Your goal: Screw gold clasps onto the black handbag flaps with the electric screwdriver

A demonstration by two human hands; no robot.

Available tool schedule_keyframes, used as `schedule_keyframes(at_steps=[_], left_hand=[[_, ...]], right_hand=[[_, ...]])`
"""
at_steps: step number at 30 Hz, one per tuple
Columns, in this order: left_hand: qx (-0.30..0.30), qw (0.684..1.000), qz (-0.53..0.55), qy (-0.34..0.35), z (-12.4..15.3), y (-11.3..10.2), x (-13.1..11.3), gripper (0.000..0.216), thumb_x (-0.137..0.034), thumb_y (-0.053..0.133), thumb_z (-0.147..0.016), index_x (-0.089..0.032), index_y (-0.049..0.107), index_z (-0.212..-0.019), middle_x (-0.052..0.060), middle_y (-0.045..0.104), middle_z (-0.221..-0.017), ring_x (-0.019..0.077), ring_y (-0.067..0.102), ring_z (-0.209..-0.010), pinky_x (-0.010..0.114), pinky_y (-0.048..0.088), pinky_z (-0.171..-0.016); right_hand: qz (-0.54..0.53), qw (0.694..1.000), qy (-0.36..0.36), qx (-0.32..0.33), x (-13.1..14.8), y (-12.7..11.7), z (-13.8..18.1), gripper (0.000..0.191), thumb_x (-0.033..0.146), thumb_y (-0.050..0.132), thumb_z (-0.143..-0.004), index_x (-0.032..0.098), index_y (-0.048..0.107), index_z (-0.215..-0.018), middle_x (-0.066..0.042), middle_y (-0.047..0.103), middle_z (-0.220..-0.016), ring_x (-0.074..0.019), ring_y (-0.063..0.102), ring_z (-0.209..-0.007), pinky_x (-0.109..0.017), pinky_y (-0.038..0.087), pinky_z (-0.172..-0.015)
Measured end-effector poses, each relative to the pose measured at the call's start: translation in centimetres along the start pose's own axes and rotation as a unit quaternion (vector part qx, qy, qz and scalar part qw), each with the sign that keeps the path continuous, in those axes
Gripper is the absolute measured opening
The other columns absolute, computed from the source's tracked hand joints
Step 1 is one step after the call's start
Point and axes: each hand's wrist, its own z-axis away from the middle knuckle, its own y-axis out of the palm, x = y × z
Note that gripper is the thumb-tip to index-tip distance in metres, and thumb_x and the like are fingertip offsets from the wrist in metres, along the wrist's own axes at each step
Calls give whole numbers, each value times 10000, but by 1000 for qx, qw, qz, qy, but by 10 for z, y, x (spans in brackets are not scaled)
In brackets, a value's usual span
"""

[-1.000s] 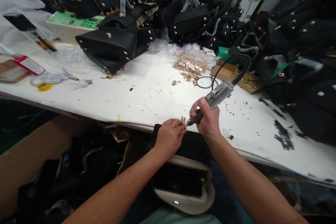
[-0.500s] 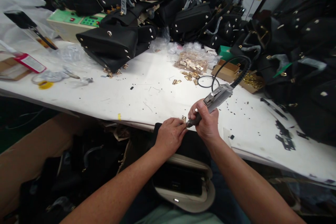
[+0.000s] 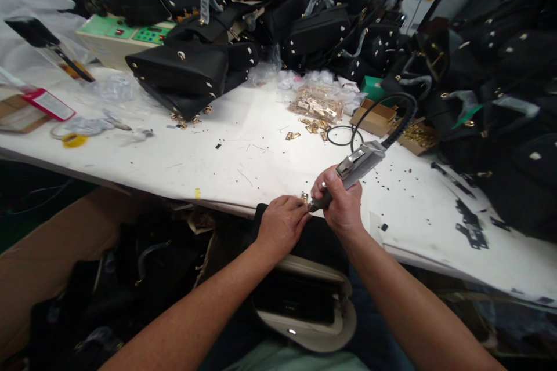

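Running across the whole view, a white surface (image 3: 191, 153) carried dark crumbs, loose threads and a scrap of yellow tape (image 3: 197, 193) at its near edge. Black bags (image 3: 315, 32) with pale and gold studs rose in a heap behind it, and a control box (image 3: 108, 49) with a green panel stood at the back left. Near the centre back lay a clear packet of gold fittings (image 3: 317, 103), several loose fittings (image 3: 314, 126) just in front, and a cardboard box (image 3: 374, 117) to the right. Flat black pieces (image 3: 472, 229) lay farther right. Below, on the left, dark bags (image 3: 130, 272) filled a brown carton (image 3: 39, 249).

An open bag (image 3: 322, 343) with a cream lining rested on the person's lap, its black side against the surface's edge. The right hand (image 3: 342, 200) was closed around a grey tool (image 3: 361, 161), tilted tip-down beside the left fingers. The left hand (image 3: 282, 225) lay palm-down on the black material, fingers together and bent, touching a small gold fitting (image 3: 304, 196); its grip underneath was hidden.
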Motion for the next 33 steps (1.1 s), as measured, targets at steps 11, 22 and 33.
schedule_keyframes(at_steps=[11,22,33], left_hand=[[1,1000,8,-4,1,2,1,193,-294,571,-983,-250,681,-1135,39,686,-1151,222,601,-1063,407,489,-919],[-17,1000,22,-5,0,3,1,194,-308,584,-980,-240,688,-1129,47,695,-1149,218,615,-1064,405,501,-930],[-25,999,30,-4,1,4,3,202,-306,583,-981,-236,684,-1141,50,694,-1167,222,615,-1085,413,499,-947]], right_hand=[[0,1000,-1,-17,-1,0,0,372,445,769,-803,198,521,-677,48,513,-523,-101,475,-440,-236,419,-443],[-1,1000,-7,-24,2,-2,-5,381,459,772,-799,202,518,-677,50,502,-518,-99,456,-422,-232,407,-411],[11,999,-21,-31,4,-2,-9,389,454,769,-813,194,519,-666,45,506,-517,-103,472,-439,-235,414,-442]])
